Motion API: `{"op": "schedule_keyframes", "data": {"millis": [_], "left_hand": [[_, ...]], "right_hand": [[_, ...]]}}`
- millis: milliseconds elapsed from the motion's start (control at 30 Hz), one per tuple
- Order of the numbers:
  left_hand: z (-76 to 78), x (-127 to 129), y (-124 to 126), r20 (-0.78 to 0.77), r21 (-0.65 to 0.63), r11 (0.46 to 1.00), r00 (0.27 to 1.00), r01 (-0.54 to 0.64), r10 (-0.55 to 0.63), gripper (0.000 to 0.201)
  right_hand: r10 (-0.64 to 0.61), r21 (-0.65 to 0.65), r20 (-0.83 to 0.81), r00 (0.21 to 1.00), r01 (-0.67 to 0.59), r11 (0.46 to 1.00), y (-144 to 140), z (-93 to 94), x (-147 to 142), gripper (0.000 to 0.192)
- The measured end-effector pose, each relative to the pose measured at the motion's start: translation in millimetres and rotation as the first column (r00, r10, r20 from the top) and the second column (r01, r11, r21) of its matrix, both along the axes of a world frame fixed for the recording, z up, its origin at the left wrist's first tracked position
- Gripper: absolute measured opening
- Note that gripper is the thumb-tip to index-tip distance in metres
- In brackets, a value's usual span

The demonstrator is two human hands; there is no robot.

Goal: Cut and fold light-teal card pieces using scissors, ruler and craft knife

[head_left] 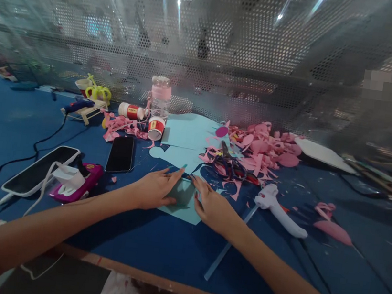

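Note:
Both of my hands rest on a small light blue paper piece lying flat on the blue table. My left hand presses its left side with fingers stretched toward the top edge. My right hand presses the right side, fingertips meeting the left ones near the paper's upper edge. Neither hand grips anything.
A white glue gun lies to the right, a clear glue stick beside it. Scissors sit among pink paper scraps. Larger blue sheets, a black phone, a bottle, glue pots and another phone lie farther back and left.

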State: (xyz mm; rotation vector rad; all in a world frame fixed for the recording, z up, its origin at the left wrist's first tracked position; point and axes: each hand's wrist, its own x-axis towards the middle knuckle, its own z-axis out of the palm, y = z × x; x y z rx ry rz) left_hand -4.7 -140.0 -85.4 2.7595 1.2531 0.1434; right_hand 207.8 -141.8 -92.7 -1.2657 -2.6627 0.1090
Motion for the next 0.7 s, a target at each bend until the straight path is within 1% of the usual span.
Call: {"op": "schedule_keyframes", "data": {"millis": [167, 367, 500, 600, 700], "left_hand": [[-4.3, 1.6, 4.0, 0.013, -0.011, 1.0, 1.0, -0.009, 0.009, 0.091], [-3.1, 0.7, 4.6, 0.041, -0.06, 0.997, 0.998, -0.038, 0.04, 0.094], [-3.4, 1.0, 4.2, 0.053, -0.063, 0.997, 0.998, -0.039, 0.043, 0.102], [-4.5, 1.1, 3.9, 0.048, -0.051, 0.998, 0.998, -0.037, 0.039, 0.103], [-5.3, 0.8, 3.6, 0.046, -0.04, 0.999, 0.998, -0.032, 0.034, 0.103]], "right_hand": [[0.002, -0.011, -0.051, 0.999, -0.003, 1.0, 1.2, -1.5, -1.4, 0.052], [-0.04, 0.021, -0.064, 0.997, 0.041, 0.999, 1.8, -5.5, -3.0, 0.059], [-0.055, -0.016, -0.09, 0.994, 0.053, 0.998, 1.4, -4.5, -3.7, 0.063], [-0.069, -0.047, -0.099, 0.993, 0.065, 0.997, 0.7, -3.4, -4.4, 0.063], [-0.074, -0.044, -0.086, 0.994, 0.071, 0.997, 0.3, -2.8, -5.2, 0.062]]}}
